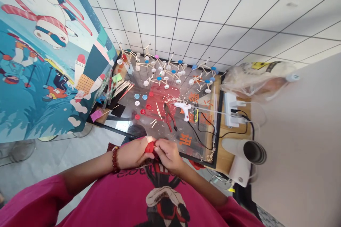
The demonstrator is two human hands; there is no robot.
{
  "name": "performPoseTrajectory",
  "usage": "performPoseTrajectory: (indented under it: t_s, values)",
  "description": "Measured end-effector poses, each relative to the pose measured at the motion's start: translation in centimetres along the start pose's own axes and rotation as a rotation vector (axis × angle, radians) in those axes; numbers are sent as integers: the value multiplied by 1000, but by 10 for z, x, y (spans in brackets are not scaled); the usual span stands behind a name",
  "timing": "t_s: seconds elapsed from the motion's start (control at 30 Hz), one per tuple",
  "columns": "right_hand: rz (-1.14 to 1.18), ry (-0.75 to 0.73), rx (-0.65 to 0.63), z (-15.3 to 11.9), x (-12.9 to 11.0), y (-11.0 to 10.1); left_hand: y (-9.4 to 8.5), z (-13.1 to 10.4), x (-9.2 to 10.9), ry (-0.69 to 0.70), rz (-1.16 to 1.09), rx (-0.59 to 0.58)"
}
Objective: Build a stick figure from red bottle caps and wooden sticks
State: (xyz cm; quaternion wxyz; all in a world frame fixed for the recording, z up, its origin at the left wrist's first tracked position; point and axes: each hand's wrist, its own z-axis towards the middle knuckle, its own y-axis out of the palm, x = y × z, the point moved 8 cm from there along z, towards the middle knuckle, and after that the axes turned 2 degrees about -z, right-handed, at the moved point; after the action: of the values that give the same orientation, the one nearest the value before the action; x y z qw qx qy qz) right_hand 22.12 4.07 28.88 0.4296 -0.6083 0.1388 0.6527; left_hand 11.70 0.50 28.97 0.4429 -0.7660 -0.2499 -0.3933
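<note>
Close to my body, below the table's front edge, my left hand (134, 154) is closed around a red bottle cap (149, 147), its fingers wrapped round the side. My right hand (167, 154) is pinched against the cap's right side; a small pale tip shows between its fingers, too small to name. On the table (135, 81) beyond lie more red caps (148, 106), blue caps (144, 97) and a white cap (137, 103). Thin wooden sticks (158, 110), red-handled pliers (169, 117) and a white glue gun (183, 108) rest to their right.
Several stick-and-cap models (160, 78) stand along the back by the tiled wall. Packaged sticks (122, 88) lie at the left. A power strip (231, 110), a plastic bag (255, 79) and black cables (199, 138) are at the right.
</note>
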Motion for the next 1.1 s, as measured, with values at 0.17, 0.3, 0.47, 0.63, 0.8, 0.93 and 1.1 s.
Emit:
performPoseTrajectory:
  t_s: [0.17, 0.3, 0.47, 0.63, 0.8, 0.93, 1.1]
  values:
    - [127, 157, -58, -6, 10, 7, 11, -4, -13, 9, -46, 17]
    - [-115, -34, 10, -6, -2, 1, 13, -4, -11, 33, -101, 39]
    - [-285, -111, 32, -5, -5, 1, 13, 1, -6, 41, -139, 19]
    - [-142, -36, 68, -2, 7, 5, 3, 1, -10, -42, -164, 5]
    - [-52, 4, 99, -2, 11, 4, -13, -6, -11, -83, -244, 154]
    - [-116, 7, 77, -7, 11, 1, -17, -7, -3, -77, -121, 184]
    - [-269, -125, 82, -10, 1, -2, -17, -5, 6, -60, -50, 20]
